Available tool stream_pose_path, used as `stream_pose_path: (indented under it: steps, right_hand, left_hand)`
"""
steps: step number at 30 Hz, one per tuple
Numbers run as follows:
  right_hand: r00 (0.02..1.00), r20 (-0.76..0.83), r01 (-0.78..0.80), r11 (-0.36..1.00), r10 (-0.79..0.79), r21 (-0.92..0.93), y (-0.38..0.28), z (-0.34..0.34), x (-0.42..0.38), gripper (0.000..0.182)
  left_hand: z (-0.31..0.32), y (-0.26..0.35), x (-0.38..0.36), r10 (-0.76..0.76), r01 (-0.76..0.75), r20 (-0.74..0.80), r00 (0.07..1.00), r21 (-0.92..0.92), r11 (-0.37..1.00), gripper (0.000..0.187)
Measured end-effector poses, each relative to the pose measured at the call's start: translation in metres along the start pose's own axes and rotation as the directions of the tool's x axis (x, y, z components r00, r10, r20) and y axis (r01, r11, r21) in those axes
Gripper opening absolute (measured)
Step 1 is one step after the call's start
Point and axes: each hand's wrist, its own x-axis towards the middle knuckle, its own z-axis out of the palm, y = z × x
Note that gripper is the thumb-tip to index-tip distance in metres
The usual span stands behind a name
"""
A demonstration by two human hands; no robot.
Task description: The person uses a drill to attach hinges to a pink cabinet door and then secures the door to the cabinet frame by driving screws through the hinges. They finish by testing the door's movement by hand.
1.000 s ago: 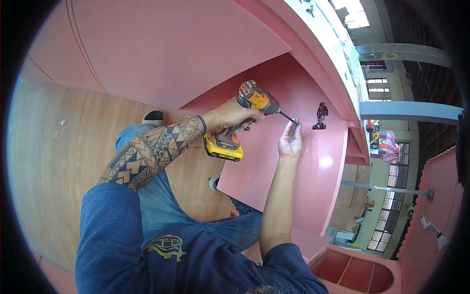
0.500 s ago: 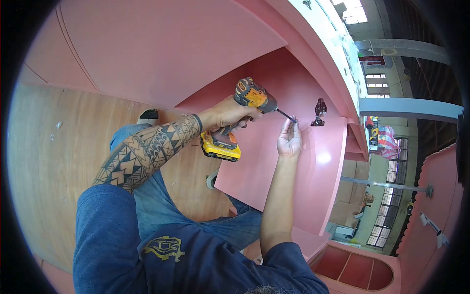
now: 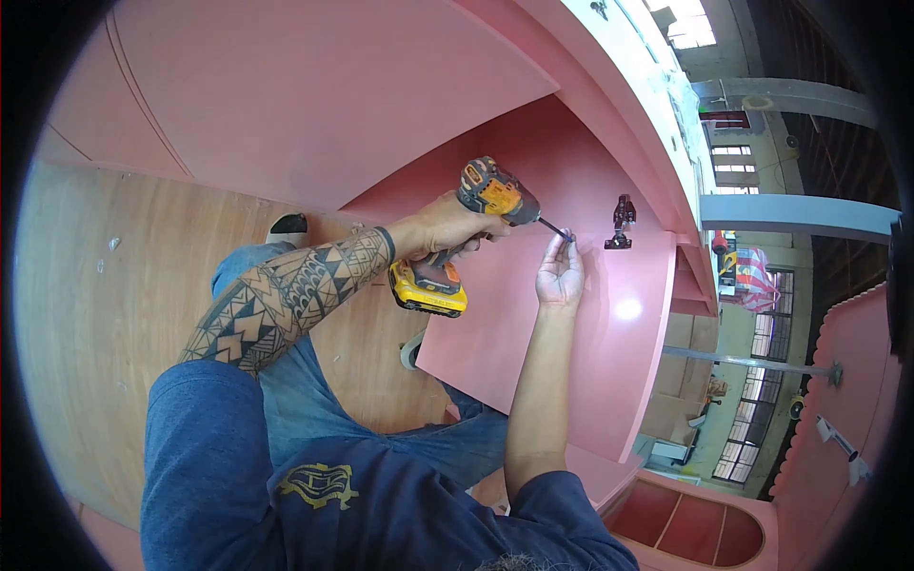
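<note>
My left hand (image 3: 455, 225), on the tattooed arm, is wrapped round the grip of a yellow and black cordless impact driver (image 3: 495, 193) with a yellow battery (image 3: 428, 288). A long dark driver bit (image 3: 554, 227) points right from its nose. Palm up, my right hand (image 3: 560, 276) pinches the end of that bit; whether a screw sits there is too small to tell. Just right of those fingertips is a dark, shiny cabinet hinge (image 3: 621, 225), fixed at a pink door panel (image 3: 514, 333). The panel stands over my legs beside the deeper pink cabinet interior (image 3: 533, 143).
A large pink panel (image 3: 286, 95) fills the upper left. Wood-look flooring (image 3: 124, 305) lies at the left. Grey metal bars (image 3: 800, 211) and a striped bag (image 3: 754, 279) are off to the right. At the lower right is a pink piece with dark red insets (image 3: 692, 525).
The impact driver and both hands have shifted very slightly down in the view. The bit's tip stays at my right fingertips.
</note>
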Motion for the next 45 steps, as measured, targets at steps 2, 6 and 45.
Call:
stream_pose_path:
  steps: [2, 6, 45]
  right_hand:
    - [1.0, 0.005, -0.008, 1.0, 0.008, -0.004, 0.001, -0.002, 0.001, 0.022]
    - [0.999, 0.027, -0.047, 0.999, 0.047, 0.005, 0.001, -0.003, 0.002, 0.021]
    - [0.52, 0.854, 0.664, -0.625, -0.009, -0.411, -0.205, 0.246, 0.025, 0.04]
  left_hand:
    - [-0.001, 0.003, -0.002, -0.016, 0.016, -0.002, 1.0, 0.011, 1.0, 0.027]
    - [-0.001, -0.001, 0.002, -0.011, 0.011, -0.005, 1.0, 0.009, 1.0, 0.025]
    - [-0.057, -0.259, 0.163, -0.387, 0.238, -0.202, 0.899, -0.516, 0.823, 0.032]
